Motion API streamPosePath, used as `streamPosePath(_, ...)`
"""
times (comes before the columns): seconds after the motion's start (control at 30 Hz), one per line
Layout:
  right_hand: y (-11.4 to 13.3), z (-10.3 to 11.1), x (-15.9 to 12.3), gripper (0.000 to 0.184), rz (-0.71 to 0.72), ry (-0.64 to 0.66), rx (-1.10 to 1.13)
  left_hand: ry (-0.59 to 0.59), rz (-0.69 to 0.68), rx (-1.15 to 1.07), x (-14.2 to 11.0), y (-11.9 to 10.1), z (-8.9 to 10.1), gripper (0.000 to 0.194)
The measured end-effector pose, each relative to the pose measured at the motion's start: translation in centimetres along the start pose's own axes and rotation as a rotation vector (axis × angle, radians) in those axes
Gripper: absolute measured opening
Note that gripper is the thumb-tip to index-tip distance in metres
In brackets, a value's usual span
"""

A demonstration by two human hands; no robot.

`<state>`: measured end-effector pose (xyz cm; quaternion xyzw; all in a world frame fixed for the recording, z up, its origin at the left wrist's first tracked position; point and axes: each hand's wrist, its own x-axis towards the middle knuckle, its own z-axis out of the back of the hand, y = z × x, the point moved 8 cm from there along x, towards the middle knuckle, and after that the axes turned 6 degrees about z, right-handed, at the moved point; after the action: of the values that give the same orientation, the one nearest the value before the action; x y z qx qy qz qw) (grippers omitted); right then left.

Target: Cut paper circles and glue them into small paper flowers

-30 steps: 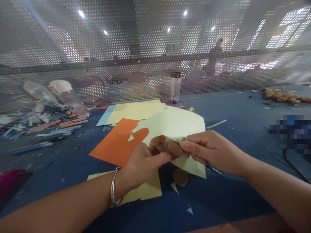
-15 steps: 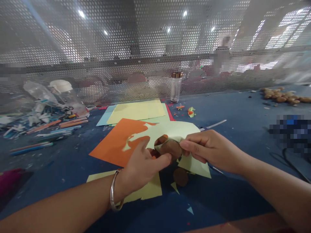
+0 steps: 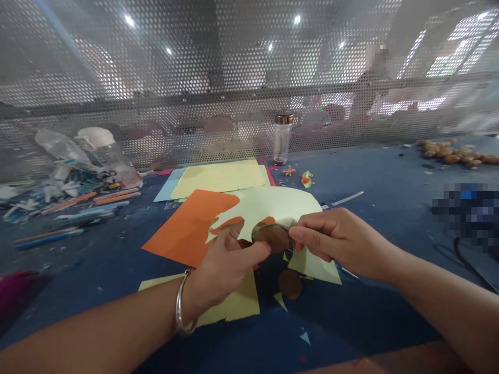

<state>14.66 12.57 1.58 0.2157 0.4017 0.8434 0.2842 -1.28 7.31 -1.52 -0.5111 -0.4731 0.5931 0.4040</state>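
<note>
Between my hands is a flat brown disc [image 3: 277,239] with a dark edge; whether it is paper or another material I cannot tell. My left hand [image 3: 230,259], with a silver bangle at the wrist, grips its left side between thumb and fingers. The fingertips of my right hand [image 3: 327,239] are pinched together at its right edge. A pale green sheet [image 3: 288,200] with cut edges lies behind and below. Another brown disc [image 3: 290,284] rests on the table nearer me. Left of my hands is an orange sheet [image 3: 175,231] with a cut edge.
A yellow sheet [image 3: 218,176] lies on a pile farther back, near a clear bottle [image 3: 282,140]. Colored sticks [image 3: 117,196] and a white-lidded bottle [image 3: 107,150] are at left. Peanut-like pieces [image 3: 452,153] sit far right. A perforated metal screen [image 3: 234,78] bounds the back.
The brown disc has tilted slightly between my hands, and my left fingers have shifted around its edge. The pale green sheet behind dipped and rose again. My right hand stays almost in place.
</note>
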Motion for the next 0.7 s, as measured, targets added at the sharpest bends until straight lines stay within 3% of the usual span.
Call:
streamPosePath(0.13,0.2,0.1,0.2,0.055,0.025,-0.004,-0.019,-0.079,0.077,0.093,0.0,1.1,0.8,0.039)
streamPosePath(0.37,0.2,0.0,0.2,0.056,0.021,-0.005,0.003,-0.002,-0.059,0.095,-0.1,-0.4,-0.1,0.015)
streamPosePath(0.5,0.4,0.1,0.0,0.056,0.03,-0.008,-0.02,-0.019,-0.074,0.095,-0.3,-0.7,-0.1,0.012)
streamPosePath(0.7,0.6,-0.1,0.0,0.053,0.04,0.013,-0.04,-0.046,-0.028,0.111,-0.2,0.0,0.3,0.032)
